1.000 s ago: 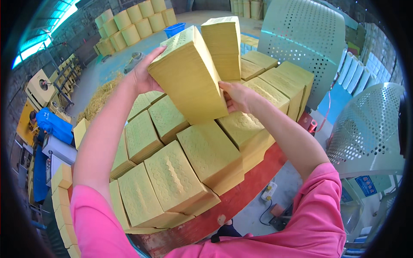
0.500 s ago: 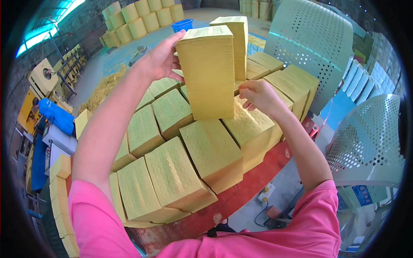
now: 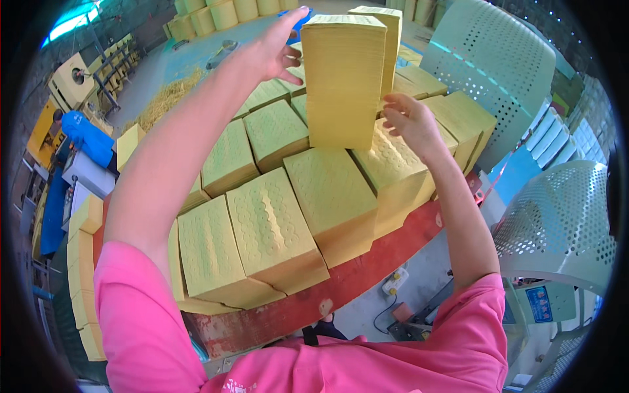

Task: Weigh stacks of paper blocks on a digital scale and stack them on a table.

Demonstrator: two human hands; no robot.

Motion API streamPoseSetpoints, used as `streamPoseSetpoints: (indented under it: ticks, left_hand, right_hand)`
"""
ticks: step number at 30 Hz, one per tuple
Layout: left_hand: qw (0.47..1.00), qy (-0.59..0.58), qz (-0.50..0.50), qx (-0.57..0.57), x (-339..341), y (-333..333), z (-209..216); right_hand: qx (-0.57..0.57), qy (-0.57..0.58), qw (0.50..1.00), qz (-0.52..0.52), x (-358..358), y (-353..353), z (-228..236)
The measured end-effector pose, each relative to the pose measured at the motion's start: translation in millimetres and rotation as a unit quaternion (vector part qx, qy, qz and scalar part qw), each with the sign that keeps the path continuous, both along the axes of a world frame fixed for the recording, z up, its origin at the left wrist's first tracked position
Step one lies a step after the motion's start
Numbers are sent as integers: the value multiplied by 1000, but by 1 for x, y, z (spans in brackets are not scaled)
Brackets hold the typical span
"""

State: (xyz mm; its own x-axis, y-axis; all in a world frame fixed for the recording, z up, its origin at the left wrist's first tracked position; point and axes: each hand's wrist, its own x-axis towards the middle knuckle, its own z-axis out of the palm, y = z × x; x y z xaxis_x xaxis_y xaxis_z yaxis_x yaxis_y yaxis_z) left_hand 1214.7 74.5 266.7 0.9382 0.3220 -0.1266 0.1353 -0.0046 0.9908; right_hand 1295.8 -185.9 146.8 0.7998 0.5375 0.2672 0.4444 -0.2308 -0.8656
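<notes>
A tall stack of yellow paper sheets (image 3: 344, 85) stands upright on top of the embossed stacks at the middle. My left hand (image 3: 275, 56) is beside its upper left edge, fingers spread and a small gap between them and the paper. To the right of the stack, my right hand (image 3: 411, 124) hovers over a lower embossed stack (image 3: 393, 157), fingers loosely bent with nothing in them. A second tall stack (image 3: 391, 46) rises just behind the first. Nearer to me lie more embossed stacks (image 3: 272, 216), packed side by side.
The stacks rest on a red worn table (image 3: 367, 268). Perforated pale-green machine guards (image 3: 491, 72) rise at the right. A power strip (image 3: 395, 281) lies beyond the table edge. A person in blue (image 3: 88, 137) works at the far left. Loose yellow shreds (image 3: 167, 98) lie on the floor.
My left hand has come off the stack's side and its fingers are spread. My right hand has drawn slightly away from the paper. The view has shifted, and the tall stack remains standing.
</notes>
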Motion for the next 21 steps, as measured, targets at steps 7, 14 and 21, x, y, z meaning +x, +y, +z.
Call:
streamPoseSetpoints:
  ticks: [7, 14, 21]
  left_hand:
    - [999, -13, -5, 44, 0, -7, 2]
    - [998, -28, 11, 50, 5, -13, 0]
    - [993, -73, 61, 74, -51, -4, -12]
  right_hand:
    - [11, -65, 997, -37, 18, 2, -6]
    - [41, -70, 995, -52, 21, -4, -8]
    - [145, -94, 983, -53, -26, -20, 9]
